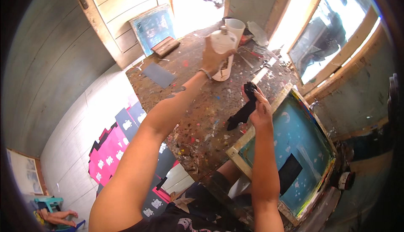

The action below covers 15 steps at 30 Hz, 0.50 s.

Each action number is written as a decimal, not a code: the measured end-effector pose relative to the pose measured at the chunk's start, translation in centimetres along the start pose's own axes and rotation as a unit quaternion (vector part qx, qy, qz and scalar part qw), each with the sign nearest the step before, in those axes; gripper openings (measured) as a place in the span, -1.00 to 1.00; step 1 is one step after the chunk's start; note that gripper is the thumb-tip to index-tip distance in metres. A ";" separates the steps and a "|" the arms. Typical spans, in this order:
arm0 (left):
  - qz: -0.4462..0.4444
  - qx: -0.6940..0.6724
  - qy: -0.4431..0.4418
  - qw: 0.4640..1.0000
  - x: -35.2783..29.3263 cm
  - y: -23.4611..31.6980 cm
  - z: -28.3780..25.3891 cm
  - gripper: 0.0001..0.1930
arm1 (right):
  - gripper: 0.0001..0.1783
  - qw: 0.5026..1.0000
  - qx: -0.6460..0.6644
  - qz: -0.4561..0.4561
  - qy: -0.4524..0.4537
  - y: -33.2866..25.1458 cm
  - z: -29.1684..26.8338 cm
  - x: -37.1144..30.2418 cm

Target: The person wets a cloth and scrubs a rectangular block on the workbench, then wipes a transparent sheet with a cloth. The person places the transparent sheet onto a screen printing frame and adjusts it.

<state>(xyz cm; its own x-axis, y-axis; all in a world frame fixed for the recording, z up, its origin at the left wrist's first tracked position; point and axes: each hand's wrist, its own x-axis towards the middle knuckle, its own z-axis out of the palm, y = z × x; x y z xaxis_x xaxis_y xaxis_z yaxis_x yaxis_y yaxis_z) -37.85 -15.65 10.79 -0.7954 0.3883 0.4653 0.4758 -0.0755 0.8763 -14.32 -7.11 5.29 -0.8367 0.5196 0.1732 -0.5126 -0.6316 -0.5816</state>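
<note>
The left hand (213, 60) wraps its fingers around a white plastic bottle (222, 42) at the paint-spattered desk's (198, 124) far part; the right hand's (261, 108) fingers grip a black cloth (242, 116). Below the right forearm (266, 164) lies a wood-framed printing screen (309, 133).

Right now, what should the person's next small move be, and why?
I'd judge it best to bring the white bottle toward the black cloth: the left hand grips the bottle, the right hand holds the cloth, and a gap separates the two.
</note>
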 end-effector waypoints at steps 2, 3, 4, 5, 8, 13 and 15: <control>0.024 0.004 -0.027 0.999 -0.2 -0.2 0.1 0.00 | -0.56 1.000 -0.020 -0.005 0.009 1.3 0.0 -0.4; 0.036 0.003 -0.036 0.999 -0.1 -0.9 -0.4 0.01 | -0.56 1.000 -0.017 0.002 0.013 1.6 0.3 -0.5; 0.047 0.001 -0.048 0.998 -0.1 -1.6 -0.8 0.01 | -0.56 1.000 -0.017 0.009 0.019 1.6 0.8 -0.6; 0.058 -0.002 -0.061 0.996 0.0 -2.3 -1.2 0.02 | -0.57 0.996 -0.020 0.035 0.075 1.6 1.3 -0.6; 0.110 0.190 -0.121 0.968 1.2 -4.3 -5.6 0.00 | -0.58 0.979 -0.036 0.080 0.186 0.5 2.9 -0.8; -0.092 0.529 -0.036 0.843 8.0 -10.1 -14.9 -0.27 | -0.58 0.991 0.012 0.075 0.107 0.3 4.6 -3.0; -0.100 0.601 -0.077 0.789 9.0 -11.6 -14.5 -0.36 | -0.58 0.988 0.008 0.090 0.123 -0.6 5.2 -3.8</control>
<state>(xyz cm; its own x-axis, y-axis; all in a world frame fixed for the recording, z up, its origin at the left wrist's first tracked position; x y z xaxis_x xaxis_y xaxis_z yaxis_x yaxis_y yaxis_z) -56.00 -24.54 6.61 -0.8888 0.3954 0.2316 0.4320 0.8916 0.1356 -11.80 -11.72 9.14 -0.8434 0.5208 -0.1322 -0.3641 -0.7349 -0.5722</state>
